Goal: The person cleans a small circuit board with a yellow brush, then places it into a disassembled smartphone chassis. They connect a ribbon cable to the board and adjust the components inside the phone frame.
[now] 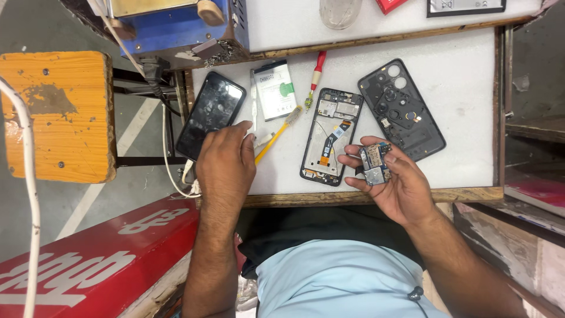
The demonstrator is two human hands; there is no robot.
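The right hand (395, 182) is raised just above the near edge of the white worktable (459, 100), palm up, with the fingers loosely curled around a small circuit board (374, 164). The thumb and fingertips pinch the board at its sides, so it sits clear of the table surface.

The left hand (225, 165) rests palm down near the table's near left corner, fingers half open. Its fingertips touch the white end of a toothbrush with a yellow handle (276, 134); whether they actually grip it cannot be told.

Just beyond the left hand, a dark phone screen (210, 115) lies tilted over the left edge, with a flat battery (275, 89) beside it. A red-handled screwdriver (315, 79) lies toward the far edge. In the middle of the table an opened phone frame (329, 136) lies face down, its insides showing, just left of the held board. A black back cover (401, 109) with camera holes lies to the right of the frame, angled toward the right edge.
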